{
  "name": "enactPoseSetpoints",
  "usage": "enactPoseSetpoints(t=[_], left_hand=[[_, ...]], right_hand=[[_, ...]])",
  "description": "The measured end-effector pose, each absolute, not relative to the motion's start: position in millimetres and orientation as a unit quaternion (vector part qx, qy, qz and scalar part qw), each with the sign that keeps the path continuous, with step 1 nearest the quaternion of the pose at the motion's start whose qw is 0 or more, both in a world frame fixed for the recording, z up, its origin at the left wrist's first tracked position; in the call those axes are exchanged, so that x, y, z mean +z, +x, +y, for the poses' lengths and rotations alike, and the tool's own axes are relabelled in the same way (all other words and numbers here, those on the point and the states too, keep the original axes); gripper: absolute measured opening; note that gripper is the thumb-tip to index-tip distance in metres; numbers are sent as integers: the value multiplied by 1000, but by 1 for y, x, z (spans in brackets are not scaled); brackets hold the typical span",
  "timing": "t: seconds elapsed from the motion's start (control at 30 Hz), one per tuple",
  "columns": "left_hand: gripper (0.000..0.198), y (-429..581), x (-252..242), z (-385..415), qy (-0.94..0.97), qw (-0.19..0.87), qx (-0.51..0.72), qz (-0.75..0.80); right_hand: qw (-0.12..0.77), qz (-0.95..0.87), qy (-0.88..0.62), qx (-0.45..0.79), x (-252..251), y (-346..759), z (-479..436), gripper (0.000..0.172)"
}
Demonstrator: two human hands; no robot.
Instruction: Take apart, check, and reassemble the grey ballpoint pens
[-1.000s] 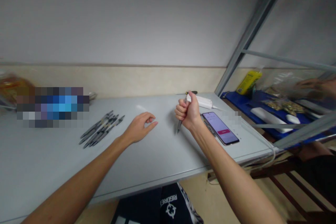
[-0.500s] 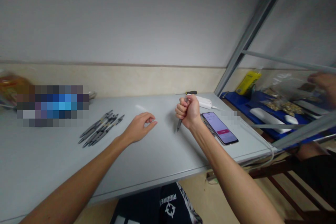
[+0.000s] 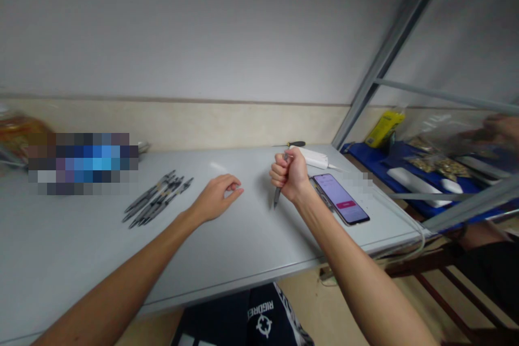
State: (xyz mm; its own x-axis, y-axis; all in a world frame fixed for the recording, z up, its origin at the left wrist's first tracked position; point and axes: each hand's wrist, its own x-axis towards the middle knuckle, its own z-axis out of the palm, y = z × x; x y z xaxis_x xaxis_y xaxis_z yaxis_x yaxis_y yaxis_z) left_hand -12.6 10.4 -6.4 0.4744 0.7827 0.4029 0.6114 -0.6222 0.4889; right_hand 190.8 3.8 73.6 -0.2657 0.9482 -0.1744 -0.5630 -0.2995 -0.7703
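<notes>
My right hand (image 3: 291, 175) is wrapped in a fist around a grey pen (image 3: 277, 197), raised over the white table. The pen's tip points down below the fist, and a bit of its upper end shows near the thumb. My left hand (image 3: 219, 197) rests on the tabletop, loosely curved, thumb apart from the fingers, with nothing in it. To its left lies a bunch of several similar grey pens (image 3: 156, 200), roughly side by side. Just right of my right wrist is a phone (image 3: 343, 200) with its screen lit.
Behind my right hand lie a white elongated device (image 3: 314, 158) and a screwdriver (image 3: 298, 144). Blurred-out items stand at the back left. Past the metal frame (image 3: 360, 100), a blue surface (image 3: 359, 152) holds bags of small parts, and another person's hand (image 3: 503, 127) shows there.
Both my hands stay almost in place. The pen in my right fist has tilted slightly closer to upright. At the far right, the other person's hand has shifted a little.
</notes>
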Motion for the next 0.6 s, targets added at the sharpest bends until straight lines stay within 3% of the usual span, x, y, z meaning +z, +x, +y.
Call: enactPoseSetpoints(t=[0.43,0.6], left_hand=[[24,-13,-3,9,851,131,294,414],[26,-19,-1,12,862,61,255,435]], right_hand=[[525,-313,-350,710,65,191,6,31],[506,-409,-502,569,37,191,10,11]])
